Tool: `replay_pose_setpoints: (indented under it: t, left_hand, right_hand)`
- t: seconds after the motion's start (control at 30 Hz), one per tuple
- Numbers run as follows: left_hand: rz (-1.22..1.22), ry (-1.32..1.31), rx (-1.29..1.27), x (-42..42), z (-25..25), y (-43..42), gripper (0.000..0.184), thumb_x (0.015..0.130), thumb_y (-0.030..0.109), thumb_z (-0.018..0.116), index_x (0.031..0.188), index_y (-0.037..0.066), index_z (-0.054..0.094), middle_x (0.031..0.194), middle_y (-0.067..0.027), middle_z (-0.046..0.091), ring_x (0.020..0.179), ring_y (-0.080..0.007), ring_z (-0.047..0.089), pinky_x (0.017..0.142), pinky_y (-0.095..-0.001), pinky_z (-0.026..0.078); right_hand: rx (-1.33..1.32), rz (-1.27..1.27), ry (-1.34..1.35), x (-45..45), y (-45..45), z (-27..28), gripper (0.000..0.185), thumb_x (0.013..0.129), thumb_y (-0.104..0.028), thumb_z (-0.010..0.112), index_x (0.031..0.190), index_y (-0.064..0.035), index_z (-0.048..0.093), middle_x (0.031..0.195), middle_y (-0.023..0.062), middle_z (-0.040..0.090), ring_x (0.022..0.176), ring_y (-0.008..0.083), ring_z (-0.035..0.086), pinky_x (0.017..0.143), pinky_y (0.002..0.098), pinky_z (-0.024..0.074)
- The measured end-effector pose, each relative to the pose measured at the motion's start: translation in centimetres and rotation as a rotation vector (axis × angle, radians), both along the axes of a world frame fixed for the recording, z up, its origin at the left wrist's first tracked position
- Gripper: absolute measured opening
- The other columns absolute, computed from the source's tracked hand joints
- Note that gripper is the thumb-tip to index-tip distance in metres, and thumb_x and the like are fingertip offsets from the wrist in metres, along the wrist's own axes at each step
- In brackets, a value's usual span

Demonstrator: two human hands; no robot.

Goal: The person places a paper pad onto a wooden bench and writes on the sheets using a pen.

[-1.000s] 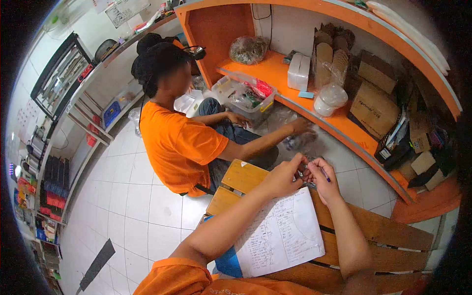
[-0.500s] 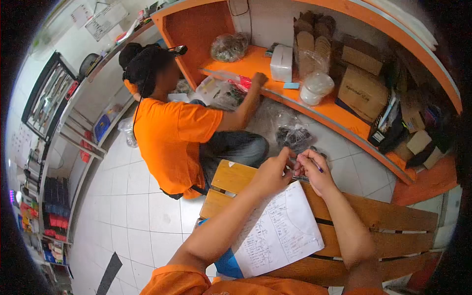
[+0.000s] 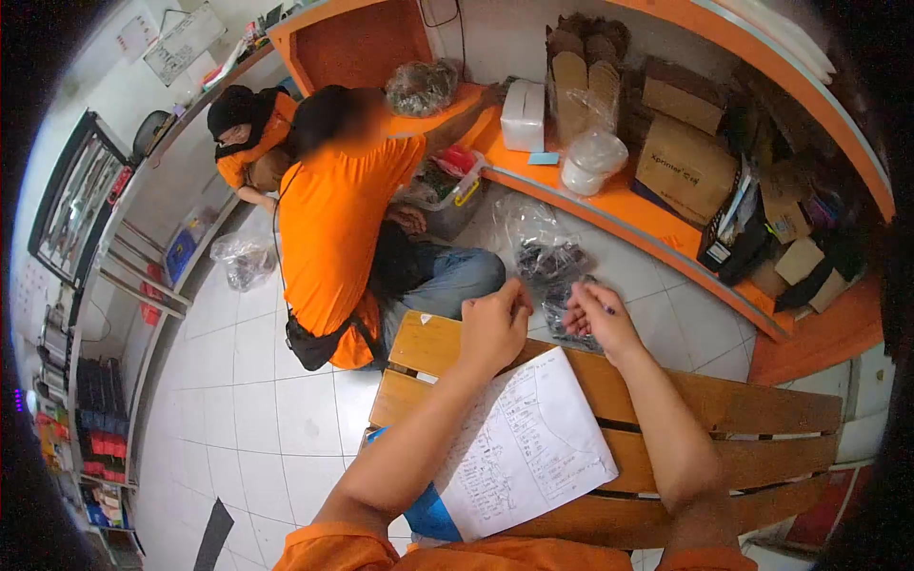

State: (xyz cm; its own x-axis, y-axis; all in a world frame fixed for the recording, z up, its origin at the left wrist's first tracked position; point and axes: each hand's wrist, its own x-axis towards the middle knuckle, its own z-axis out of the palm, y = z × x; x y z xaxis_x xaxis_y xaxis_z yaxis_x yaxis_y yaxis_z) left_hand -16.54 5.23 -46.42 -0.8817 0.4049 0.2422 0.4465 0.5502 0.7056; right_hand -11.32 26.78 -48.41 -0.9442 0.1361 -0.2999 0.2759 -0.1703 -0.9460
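Handwritten paper sheets [image 3: 533, 443] lie on a slatted wooden bench [image 3: 752, 414], with a blue folder [image 3: 428, 514] showing under their left edge. My left hand [image 3: 496, 326] is raised over the bench's far edge, fingers curled; whatever it may hold is too small to make out. To its right, apart from it, my right hand [image 3: 600, 322] has its fingers bent round a dark pen [image 3: 609, 309]. Clear plastic bags with dark contents [image 3: 552, 259] rest on the floor just beyond both hands.
A person in an orange shirt [image 3: 333, 224] sits on the floor ahead, one arm stretched to the orange shelf [image 3: 495, 143]. Another person [image 3: 249, 133] crouches behind. A plastic bin [image 3: 452, 205] stands by the shelf, which bears a cardboard box [image 3: 685, 171] and white tubs [image 3: 592, 162].
My hands, close together before, have moved apart. The seated person has leaned toward the shelf with one arm outstretched. The second person has come more fully into view.
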Motion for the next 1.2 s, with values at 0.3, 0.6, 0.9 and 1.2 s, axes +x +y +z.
replay_pose_setpoints:
  t: [0.3,0.6,0.9,1.2]
  left_hand:
    - [-0.016,-0.033,0.067,-0.1,-0.7,0.1,0.013,0.099,0.004,0.055,0.109,0.011,0.051,0.085,-0.0055,0.075,0.086,-0.0333,0.072,0.083,-0.0477,0.041]
    - [-0.014,-0.077,0.199,-0.1,-0.4,0.2,0.014,0.099,-0.002,0.053,0.106,0.009,0.048,0.085,-0.0091,0.073,0.085,-0.0369,0.070,0.078,-0.0494,0.041]
    - [-0.009,-0.060,0.179,0.0,-0.4,0.2,0.017,0.096,-0.004,0.055,0.103,0.009,0.047,0.083,-0.0082,0.072,0.084,-0.0368,0.070,0.078,-0.0482,0.043]
    - [-0.084,-0.025,0.053,-0.1,-0.4,0.1,0.006,0.099,0.000,0.052,0.103,0.004,0.050,0.087,-0.0195,0.073,0.090,-0.0456,0.072,0.077,-0.0527,0.054]
  right_hand:
    - [0.116,0.162,0.008,0.1,0.1,-0.7,0.034,0.109,-0.042,0.060,0.100,-0.0090,0.064,0.087,0.0066,0.073,0.076,0.0122,0.065,0.071,0.0271,0.0511]
    - [0.175,0.180,0.017,0.2,-0.2,-0.4,0.033,0.109,-0.040,0.061,0.100,-0.0088,0.064,0.086,0.0073,0.073,0.076,0.0130,0.066,0.071,0.0288,0.0519]
    - [0.170,0.187,0.062,0.4,-0.4,-0.2,0.031,0.110,-0.036,0.060,0.099,-0.0073,0.064,0.086,0.0070,0.072,0.076,0.0128,0.066,0.070,0.0282,0.0524]
    - [0.117,0.132,0.058,0.1,0.1,-0.5,0.032,0.109,-0.038,0.062,0.101,-0.0074,0.065,0.084,0.0063,0.072,0.075,0.0124,0.066,0.069,0.0274,0.0515]
